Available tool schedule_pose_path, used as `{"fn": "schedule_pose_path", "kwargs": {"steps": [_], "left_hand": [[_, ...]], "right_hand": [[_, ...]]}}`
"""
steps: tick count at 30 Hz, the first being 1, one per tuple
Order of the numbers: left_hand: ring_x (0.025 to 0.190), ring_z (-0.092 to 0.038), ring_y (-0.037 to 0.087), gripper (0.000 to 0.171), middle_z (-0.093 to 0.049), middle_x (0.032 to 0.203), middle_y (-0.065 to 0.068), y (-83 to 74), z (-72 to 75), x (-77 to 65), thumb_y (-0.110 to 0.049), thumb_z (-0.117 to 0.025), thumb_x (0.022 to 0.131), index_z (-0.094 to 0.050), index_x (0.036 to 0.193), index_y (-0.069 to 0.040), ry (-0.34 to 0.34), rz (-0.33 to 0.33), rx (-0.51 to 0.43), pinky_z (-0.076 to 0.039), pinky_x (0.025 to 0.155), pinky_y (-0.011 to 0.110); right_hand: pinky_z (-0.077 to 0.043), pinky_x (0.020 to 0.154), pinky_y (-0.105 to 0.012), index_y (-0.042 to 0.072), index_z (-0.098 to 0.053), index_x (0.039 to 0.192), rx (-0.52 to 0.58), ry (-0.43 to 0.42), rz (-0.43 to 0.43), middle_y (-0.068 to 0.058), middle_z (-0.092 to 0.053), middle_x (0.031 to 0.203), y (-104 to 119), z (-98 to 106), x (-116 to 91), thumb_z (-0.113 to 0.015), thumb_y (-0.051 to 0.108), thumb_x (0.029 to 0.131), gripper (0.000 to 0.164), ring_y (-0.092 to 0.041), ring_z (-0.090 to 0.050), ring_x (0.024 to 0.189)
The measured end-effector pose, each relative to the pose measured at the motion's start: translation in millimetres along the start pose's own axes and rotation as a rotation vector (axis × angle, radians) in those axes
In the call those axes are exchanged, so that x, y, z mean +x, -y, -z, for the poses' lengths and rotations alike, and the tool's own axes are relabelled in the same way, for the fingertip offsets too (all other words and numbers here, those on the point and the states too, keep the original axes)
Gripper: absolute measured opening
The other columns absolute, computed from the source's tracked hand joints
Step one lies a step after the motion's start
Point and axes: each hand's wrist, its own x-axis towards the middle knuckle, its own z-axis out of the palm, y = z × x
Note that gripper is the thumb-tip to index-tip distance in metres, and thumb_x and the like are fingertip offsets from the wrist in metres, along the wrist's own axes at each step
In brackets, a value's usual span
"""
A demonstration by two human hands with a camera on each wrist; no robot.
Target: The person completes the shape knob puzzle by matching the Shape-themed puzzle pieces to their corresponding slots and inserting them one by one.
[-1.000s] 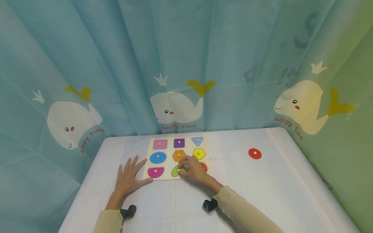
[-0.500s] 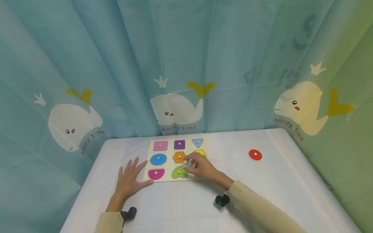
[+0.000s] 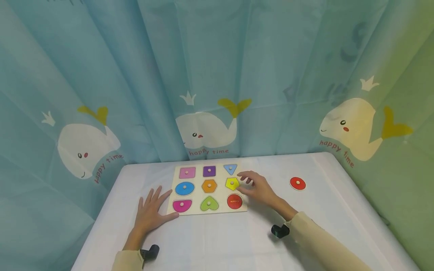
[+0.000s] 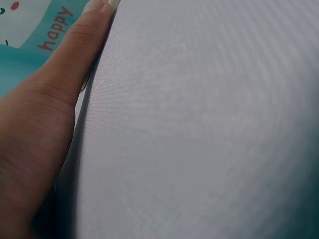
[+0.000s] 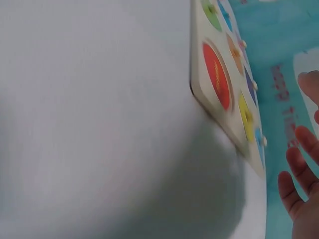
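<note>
A cream shape-puzzle board [image 3: 217, 195] lies on the table, with knobbed pieces sitting in its slots. Among them are a green heart [image 3: 204, 205], an orange hexagon [image 3: 205, 186] and a yellow pentagon [image 3: 229, 185]. The red round slot [image 3: 234, 202] at its near right corner holds no piece. My left hand [image 3: 149, 215] lies with spread fingers at the board's left edge, thumb and a fingertip touching it. Beside the board's right edge, my right hand [image 3: 259, 190] hovers with loosely bent fingers and nothing between them. A red round piece [image 3: 297, 184] with a knob lies farther right on the table.
The white-covered table [image 3: 210, 241] ends at the back against a blue curtain [image 3: 210, 75] printed with whales. Each wrist bears a small black camera, the left camera [image 3: 150, 252] and the right camera [image 3: 280, 231].
My right hand has let go of the green heart's knob and moved right, off the board, uncovering the red round slot. My left hand has stayed in place.
</note>
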Motion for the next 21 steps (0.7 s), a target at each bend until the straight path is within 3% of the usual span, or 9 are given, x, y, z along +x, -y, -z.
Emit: {"fn": "schedule_pose_path", "kwargs": {"steps": [7,13,21], "left_hand": [[0.15,-0.02,0.051,0.096,-0.034,0.163,0.022,1.1,-1.4,-0.8,-0.07,-0.077,0.073,-0.052,0.151,-0.021,-0.035,-0.017,0.001,-0.008,0.112,0.081],[0.151,-0.019,0.05,0.096,-0.032,0.164,0.021,0.4,1.4,-0.6,-0.068,-0.077,0.074,-0.05,0.153,-0.021,-0.015,-0.009,0.005,-0.007,0.113,0.08],[0.152,-0.017,0.05,0.096,-0.03,0.165,0.021,-0.8,2.2,1.3,-0.067,-0.077,0.075,-0.048,0.154,-0.02,0.011,0.006,0.019,-0.007,0.113,0.08]], "right_hand": [[-0.058,0.075,-0.039,0.009,-0.067,0.129,-0.05,-0.076,-0.034,-0.013,-0.071,0.109,-17.2,30.0,-8.1,-0.085,0.017,0.085,0.047,-0.027,-0.065,0.092],[-0.058,0.076,-0.042,0.008,-0.066,0.129,-0.066,-0.125,-0.083,-0.017,-0.071,0.11,-31.2,56.0,-19.2,-0.085,0.017,0.086,0.048,-0.033,-0.066,0.093],[-0.052,0.073,-0.03,0.007,-0.067,0.128,-0.09,-0.208,-0.102,-0.018,-0.071,0.11,-55.0,85.1,-37.1,-0.083,0.014,0.087,0.045,-0.036,-0.065,0.092]]}}
